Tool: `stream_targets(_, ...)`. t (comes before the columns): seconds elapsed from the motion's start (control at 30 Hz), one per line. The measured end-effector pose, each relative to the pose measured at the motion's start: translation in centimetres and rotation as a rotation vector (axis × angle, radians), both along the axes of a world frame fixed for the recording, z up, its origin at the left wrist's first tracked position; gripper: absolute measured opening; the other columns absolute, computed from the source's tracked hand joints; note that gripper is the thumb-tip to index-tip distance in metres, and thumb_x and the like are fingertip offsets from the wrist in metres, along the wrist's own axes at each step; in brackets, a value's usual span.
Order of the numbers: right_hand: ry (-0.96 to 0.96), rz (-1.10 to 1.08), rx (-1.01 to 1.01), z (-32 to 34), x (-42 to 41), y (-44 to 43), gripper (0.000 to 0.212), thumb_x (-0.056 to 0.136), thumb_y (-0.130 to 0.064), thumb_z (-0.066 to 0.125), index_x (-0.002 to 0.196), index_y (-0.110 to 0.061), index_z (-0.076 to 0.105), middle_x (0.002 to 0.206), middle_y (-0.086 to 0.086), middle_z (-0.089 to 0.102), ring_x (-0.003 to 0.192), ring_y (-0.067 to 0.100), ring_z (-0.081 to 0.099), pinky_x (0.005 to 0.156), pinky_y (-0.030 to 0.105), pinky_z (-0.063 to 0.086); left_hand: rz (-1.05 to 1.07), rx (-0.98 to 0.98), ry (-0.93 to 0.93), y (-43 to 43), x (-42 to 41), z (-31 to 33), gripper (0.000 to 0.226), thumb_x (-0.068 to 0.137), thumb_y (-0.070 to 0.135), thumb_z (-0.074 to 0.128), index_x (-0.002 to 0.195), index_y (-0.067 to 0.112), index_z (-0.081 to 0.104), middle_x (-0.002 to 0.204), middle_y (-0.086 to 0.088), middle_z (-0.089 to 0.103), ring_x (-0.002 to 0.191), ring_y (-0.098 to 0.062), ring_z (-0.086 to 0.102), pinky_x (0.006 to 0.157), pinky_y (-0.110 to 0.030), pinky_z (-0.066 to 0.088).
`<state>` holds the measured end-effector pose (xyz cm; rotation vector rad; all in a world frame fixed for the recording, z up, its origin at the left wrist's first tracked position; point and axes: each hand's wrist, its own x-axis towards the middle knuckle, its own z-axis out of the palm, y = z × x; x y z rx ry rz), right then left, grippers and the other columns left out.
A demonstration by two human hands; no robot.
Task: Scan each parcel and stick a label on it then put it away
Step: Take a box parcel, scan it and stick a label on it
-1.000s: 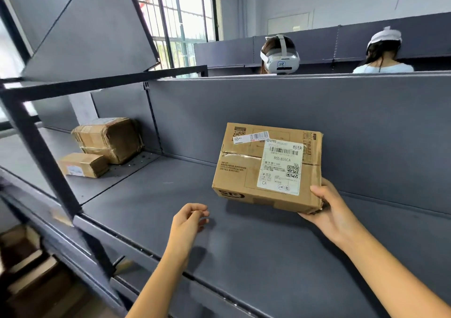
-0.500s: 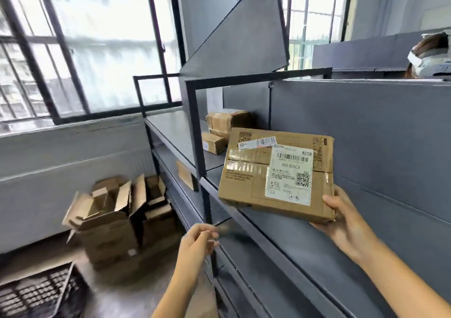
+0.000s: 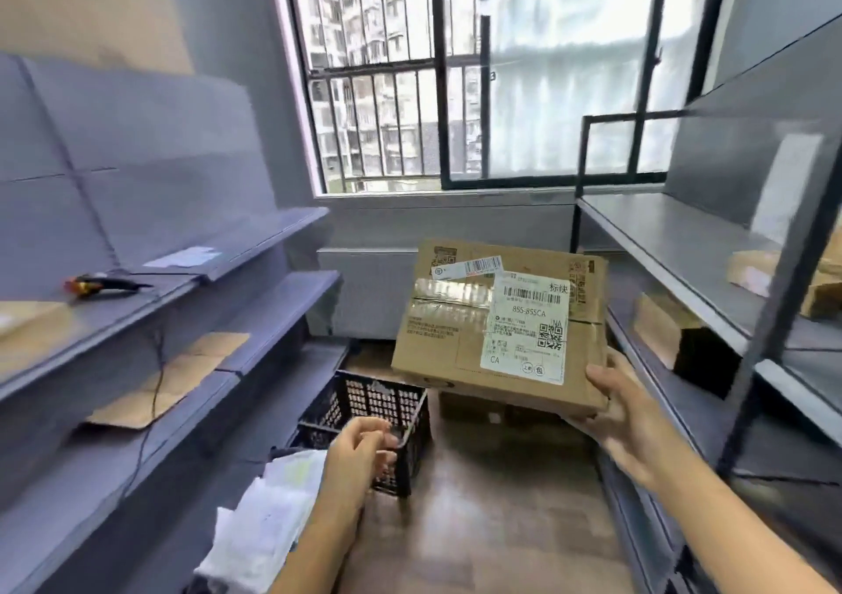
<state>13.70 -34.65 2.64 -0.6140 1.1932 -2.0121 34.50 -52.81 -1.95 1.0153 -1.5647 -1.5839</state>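
A: Where do we have the parcel [image 3: 455,347] right now?

B: We hold it in the air between the left rack [image 3: 237,252] and the right rack [image 3: 660,238], above the wooden floor [image 3: 492,525]; our right hand [image 3: 624,416] grips its lower right corner, thumb on the top face, the other fingers underneath; the box tilts up toward us, so the white shipping label [image 3: 528,329] and the narrow barcode sticker [image 3: 467,268] above it both face us

A: And our left hand [image 3: 360,457]?

B: It hangs lower and to the left, apart from the parcel, in front of the black crate [image 3: 364,402] on the floor; its fingers curl inward, but they are blurred; we cannot tell whether they pinch something small or nothing at all

A: What else do we see around us?

B: On the left rack a scanner [image 3: 102,284] with an orange end lies on an upper shelf, its cable trailing down past a flat cardboard sheet [image 3: 200,352] one shelf below; white bags [image 3: 269,520] sit beside our left forearm; on the right rack brown boxes [image 3: 752,270] rest, blurred; a barred window [image 3: 410,92] fills the far wall
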Motion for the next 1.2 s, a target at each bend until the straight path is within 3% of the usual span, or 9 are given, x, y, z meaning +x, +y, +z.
stream_targets(0.17,-0.015,0.218,0.004,-0.3,6.1,-11.6,0.064,0.071,-0.024,0.055,0.134,-0.022,0.042,0.107,0.004,0.07,0.081,0.014,0.068,0.068,0.031,0.054,0.239,0.026,-0.027,-5.0,10.0,-0.4,0.018,0.091,-0.005,0.043,0.085,0.003,0.058,0.069,-0.007,0.059,0.058,-0.018,0.052,0.053,-0.019,0.043)
stream_targets(0.37,0.002,0.489,0.043,-1.6,13.4,-23.2,0.052,0.071,-0.021,0.054,0.123,-0.022,0.048,0.106,0.004,0.068,0.075,0.011,0.07,0.061,0.029,0.056,0.523,0.088,-0.067,-8.3,19.2,-1.6,0.017,0.089,-0.004,0.045,0.083,0.002,0.06,0.07,-0.009,0.061,0.06,-0.022,0.053,0.061,-0.031,0.041)
stream_targets(0.5,0.015,0.662,0.052,-1.7,17.7,-29.2,0.035,0.078,-0.017,0.056,0.112,-0.026,0.052,0.095,0.0,0.071,0.075,0.014,0.067,0.062,0.031,0.054,0.682,0.098,-0.098,-9.4,23.1,-1.8,0.021,0.093,0.0,0.043,0.085,0.006,0.062,0.076,-0.008,0.064,0.064,-0.02,0.057,0.063,-0.029,0.044)
stream_targets(0.73,0.045,0.943,0.01,-1.4,22.7,-39.0,0.065,0.065,-0.021,0.065,0.128,-0.02,0.047,0.103,0.002,0.068,0.076,0.016,0.061,0.069,0.034,0.045,0.9,0.074,-0.039,-13.2,26.1,-1.6,0.022,0.096,0.007,0.043,0.087,0.009,0.063,0.078,-0.004,0.065,0.068,-0.017,0.059,0.069,-0.027,0.046)
stream_targets(0.83,0.034,1.017,-0.002,-1.3,23.5,-42.8,0.077,0.059,-0.026,0.069,0.132,-0.019,0.045,0.11,0.006,0.069,0.088,0.023,0.061,0.078,0.039,0.044,0.951,0.081,-0.031,-15.3,26.2,-1.3,0.021,0.097,0.007,0.044,0.086,0.009,0.062,0.08,-0.006,0.066,0.069,-0.018,0.059,0.07,-0.027,0.046)
stream_targets(0.93,0.025,1.072,0.01,-1.3,23.6,-46.3,0.068,0.065,-0.025,0.063,0.131,-0.02,0.046,0.113,0.008,0.068,0.089,0.023,0.063,0.076,0.038,0.044,0.996,0.087,-0.019,-17.4,26.0,-1.3,0.021,0.097,0.006,0.043,0.087,0.008,0.061,0.079,-0.006,0.066,0.069,-0.018,0.06,0.069,-0.026,0.047)
stream_targets(1.07,0.028,1.111,0.034,-1.4,24.1,-50.1,0.057,0.066,-0.023,0.059,0.122,-0.024,0.049,0.104,0.003,0.07,0.076,0.015,0.066,0.061,0.03,0.048,1.055,0.125,-0.007,-20.1,26.4,-1.7,0.023,0.097,0.005,0.043,0.083,0.01,0.061,0.074,-0.004,0.065,0.065,-0.017,0.059,0.066,-0.026,0.046)
stream_targets(1.2,0.033,1.132,0.039,-1.4,25.5,-54.2,0.058,0.065,-0.016,0.066,0.121,-0.023,0.051,0.107,0.006,0.067,0.085,0.022,0.061,0.072,0.037,0.045,1.112,0.12,0.02,-23.8,28.1,-1.5,0.025,0.096,0.002,0.043,0.08,0.009,0.061,0.073,-0.005,0.065,0.061,-0.018,0.058,0.063,-0.027,0.045)
